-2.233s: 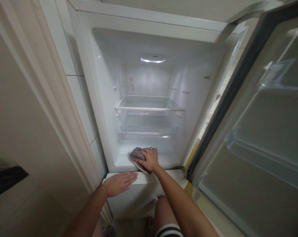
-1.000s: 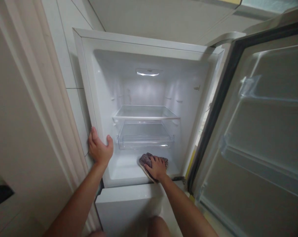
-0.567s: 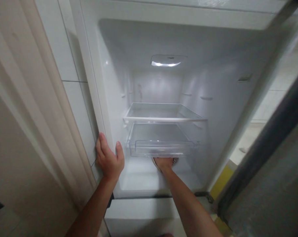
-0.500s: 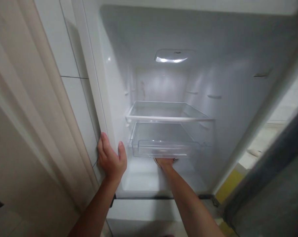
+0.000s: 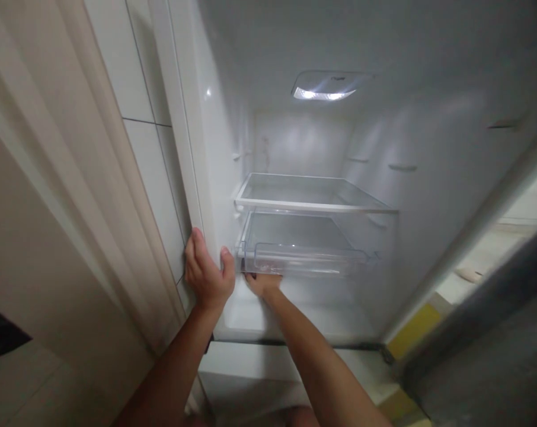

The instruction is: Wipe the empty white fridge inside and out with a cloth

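Note:
My left hand [image 5: 209, 273] grips the front edge of the left side wall [image 5: 197, 184] of an open white refrigerator. Its fingers lie on the outside and the thumb on the inner face. My right hand [image 5: 265, 283] reaches in below the clear plastic drawer front [image 5: 304, 259], near the left inner wall. It is closed, and a small dark bit shows by its fingers; what it holds is hidden behind the plastic. Under this hand lies the white refrigerator floor [image 5: 308, 317].
Above the drawer runs a glass shelf [image 5: 313, 191] with a white front trim. A lit lamp [image 5: 324, 93] is set in the ceiling. The dark-edged open door [image 5: 486, 332] stands at right. Beige folded panels [image 5: 86, 178] and white wall tiles [image 5: 150, 172] flank the left.
My right hand has swept left across the refrigerator floor, from under the drawer's middle to near the left wall. My left hand keeps its hold. The view has shifted slightly.

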A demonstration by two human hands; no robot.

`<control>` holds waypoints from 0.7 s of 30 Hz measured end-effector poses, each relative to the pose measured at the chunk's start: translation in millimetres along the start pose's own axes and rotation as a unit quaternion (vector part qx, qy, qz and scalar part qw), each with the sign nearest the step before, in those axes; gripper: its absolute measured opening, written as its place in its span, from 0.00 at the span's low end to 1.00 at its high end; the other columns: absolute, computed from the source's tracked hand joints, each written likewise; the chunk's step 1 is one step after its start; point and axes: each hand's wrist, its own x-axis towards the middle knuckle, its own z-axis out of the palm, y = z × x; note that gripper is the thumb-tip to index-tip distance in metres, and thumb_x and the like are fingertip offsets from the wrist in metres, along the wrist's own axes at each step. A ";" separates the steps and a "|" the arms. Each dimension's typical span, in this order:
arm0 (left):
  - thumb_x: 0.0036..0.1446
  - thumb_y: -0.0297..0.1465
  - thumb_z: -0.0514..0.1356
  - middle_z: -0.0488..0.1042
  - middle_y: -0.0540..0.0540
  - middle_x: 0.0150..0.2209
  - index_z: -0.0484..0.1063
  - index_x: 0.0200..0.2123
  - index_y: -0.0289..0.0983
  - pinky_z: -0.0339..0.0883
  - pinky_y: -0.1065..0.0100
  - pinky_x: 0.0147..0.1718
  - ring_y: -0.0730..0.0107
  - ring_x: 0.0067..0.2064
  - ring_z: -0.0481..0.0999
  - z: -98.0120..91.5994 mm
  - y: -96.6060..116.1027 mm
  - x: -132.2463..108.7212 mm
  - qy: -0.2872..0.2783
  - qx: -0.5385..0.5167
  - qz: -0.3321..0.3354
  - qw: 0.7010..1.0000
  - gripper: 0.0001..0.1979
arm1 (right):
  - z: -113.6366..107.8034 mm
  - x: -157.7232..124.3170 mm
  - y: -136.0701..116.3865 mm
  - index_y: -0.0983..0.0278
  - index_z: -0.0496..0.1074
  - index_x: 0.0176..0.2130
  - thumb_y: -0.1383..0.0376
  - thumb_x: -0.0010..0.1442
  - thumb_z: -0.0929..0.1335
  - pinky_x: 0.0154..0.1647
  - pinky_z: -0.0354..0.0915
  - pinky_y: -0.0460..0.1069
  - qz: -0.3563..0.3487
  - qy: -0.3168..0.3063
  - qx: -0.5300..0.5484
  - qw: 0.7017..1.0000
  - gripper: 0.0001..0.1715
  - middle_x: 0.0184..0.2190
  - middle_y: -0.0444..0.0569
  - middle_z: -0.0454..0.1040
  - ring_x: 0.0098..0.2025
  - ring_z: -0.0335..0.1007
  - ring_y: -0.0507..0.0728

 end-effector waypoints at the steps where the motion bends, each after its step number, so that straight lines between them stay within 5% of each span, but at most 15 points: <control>1: 0.68 0.37 0.59 0.69 0.23 0.69 0.53 0.76 0.27 0.70 0.50 0.66 0.42 0.70 0.72 0.2 0.1 0.2 -0.002 -0.001 -0.004 1.000 0.40 | -1.2 -10.9 -2.2 0.56 0.71 0.69 0.42 0.73 0.65 0.73 0.58 0.69 -0.003 0.005 -0.004 1.000 0.35 0.68 0.57 0.71 0.70 0.65 0.71; 9: 0.66 0.39 0.59 0.67 0.18 0.68 0.54 0.74 0.20 0.66 0.44 0.68 0.36 0.71 0.68 -1.8 -7.9 4.4 -0.051 -0.015 -0.003 0.999 0.41 | -32.4 -100.8 31.7 0.52 0.72 0.66 0.37 0.69 0.66 0.68 0.58 0.63 -0.114 0.004 -0.031 0.993 0.37 0.63 0.54 0.75 0.65 0.66 0.68; 14: 0.65 0.39 0.60 0.65 0.15 0.68 0.52 0.75 0.18 0.65 0.40 0.68 0.32 0.72 0.66 -2.2 -15.3 4.2 -0.080 -0.025 0.007 0.996 0.44 | -66.6 -113.7 88.1 0.56 0.75 0.63 0.42 0.69 0.67 0.62 0.61 0.62 0.043 0.032 -0.109 0.993 0.32 0.62 0.59 0.75 0.64 0.66 0.70; 21: 0.64 0.38 0.62 0.64 0.17 0.69 0.48 0.77 0.23 0.66 0.40 0.68 0.32 0.72 0.66 -1.4 -15.9 1.0 -0.062 -0.034 0.006 0.997 0.46 | -84.3 -88.9 152.6 0.70 0.83 0.52 0.47 0.72 0.64 0.60 0.63 0.64 0.196 0.082 -0.129 0.969 0.32 0.53 0.71 0.79 0.60 0.71 0.74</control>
